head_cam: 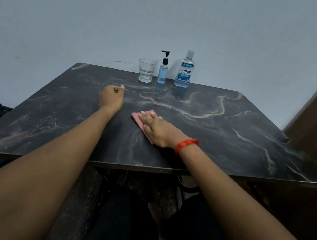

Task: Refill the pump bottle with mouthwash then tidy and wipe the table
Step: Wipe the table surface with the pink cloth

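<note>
Right hand spread flat on the cloth, left hand curled empty, we'd sweep the bench in overlapping strokes.

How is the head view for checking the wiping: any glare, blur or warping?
Head view: dim, even light, only a faint sheen on the table, no hard glare; the right hand flat on the pink cloth is sharp, and the mouthwash bottle label reads clearly; the wide angle bows the table's edges and stretches both forearms.

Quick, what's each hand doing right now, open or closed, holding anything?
Left hand: closed in a fist, nothing visible in it.
Right hand: open, fingers straight, pressing the pink cloth on the table.
</note>
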